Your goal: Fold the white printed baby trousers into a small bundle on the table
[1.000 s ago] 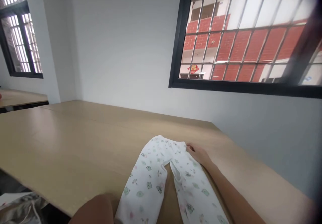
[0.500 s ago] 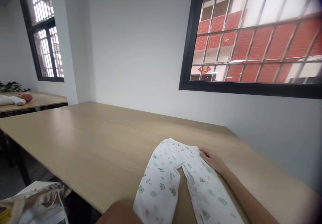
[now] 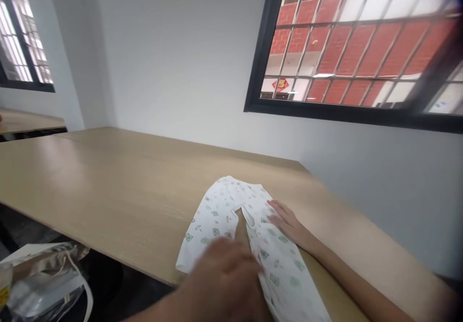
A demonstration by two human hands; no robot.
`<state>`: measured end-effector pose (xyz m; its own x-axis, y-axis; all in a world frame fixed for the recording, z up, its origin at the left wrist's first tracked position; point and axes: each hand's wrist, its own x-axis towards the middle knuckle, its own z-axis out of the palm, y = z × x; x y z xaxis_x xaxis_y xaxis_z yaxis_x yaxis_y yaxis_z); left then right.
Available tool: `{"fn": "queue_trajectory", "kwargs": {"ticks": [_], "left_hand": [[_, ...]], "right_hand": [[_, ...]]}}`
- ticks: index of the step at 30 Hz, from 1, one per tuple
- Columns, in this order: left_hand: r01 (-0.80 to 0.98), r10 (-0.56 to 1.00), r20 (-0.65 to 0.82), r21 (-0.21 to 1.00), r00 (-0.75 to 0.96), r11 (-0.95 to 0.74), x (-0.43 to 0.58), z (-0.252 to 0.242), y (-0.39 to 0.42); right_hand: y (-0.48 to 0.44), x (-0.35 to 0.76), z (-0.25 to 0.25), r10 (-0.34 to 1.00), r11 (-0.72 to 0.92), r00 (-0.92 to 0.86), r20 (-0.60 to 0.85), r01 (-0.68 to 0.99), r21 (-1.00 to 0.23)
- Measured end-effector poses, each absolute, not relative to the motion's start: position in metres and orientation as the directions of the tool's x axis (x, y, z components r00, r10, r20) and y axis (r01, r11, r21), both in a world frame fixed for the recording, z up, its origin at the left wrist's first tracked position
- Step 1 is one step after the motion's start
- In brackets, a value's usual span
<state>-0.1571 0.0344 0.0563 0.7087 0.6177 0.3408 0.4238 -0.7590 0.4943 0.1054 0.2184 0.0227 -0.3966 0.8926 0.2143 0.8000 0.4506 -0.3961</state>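
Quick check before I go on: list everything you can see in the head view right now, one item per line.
baby trousers: one pair, white with small green print, lying flat on the near table, legs toward the person
table: one, light wood, fills the middle of the view
second table: one, light wood, far left
barred window: one, black frame, upper right, red brick outside
smaller window: one, black frame, upper left
bag: one, clear and shiny, lower left below the table edge
wall: white, behind the table
left hand: blurred, bottom centre, over the trousers' legs
right hand: open, flat on the trousers' right side
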Motion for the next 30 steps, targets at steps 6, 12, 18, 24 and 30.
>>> {"fn": "queue_trajectory", "kwargs": {"ticks": [6, 12, 18, 24, 30], "left_hand": [[0.842, 0.877, 0.292, 0.284, 0.381, -0.460, -0.193, 0.043, 0.065], [0.892, 0.922, 0.114, 0.231, 0.371, -0.388, -0.190, 0.024, 0.058], [0.887, 0.862, 0.293, 0.084, 0.413, -0.454, -0.202, 0.010, 0.020], [0.862, 0.726, 0.521, -0.037, 0.449, -0.506, -0.205, 0.007, -0.009], [0.821, 0.825, 0.466, 0.297, 0.320, -0.487, -0.130, 0.042, 0.025]], "right_hand": [[0.192, 0.040, 0.050, 0.751, 0.659, -0.638, 0.170, 0.710, -0.249], [0.220, -0.046, 0.062, 0.564, 0.824, -0.818, 0.111, 0.552, -0.127], [0.266, -0.053, 0.040, 0.721, 0.689, -0.692, 0.037, 0.710, -0.145], [0.277, -0.047, 0.045, 0.776, 0.609, -0.631, 0.012, 0.744, -0.276], [0.246, -0.003, 0.074, 0.801, 0.569, -0.595, 0.068, 0.721, -0.397]]}}
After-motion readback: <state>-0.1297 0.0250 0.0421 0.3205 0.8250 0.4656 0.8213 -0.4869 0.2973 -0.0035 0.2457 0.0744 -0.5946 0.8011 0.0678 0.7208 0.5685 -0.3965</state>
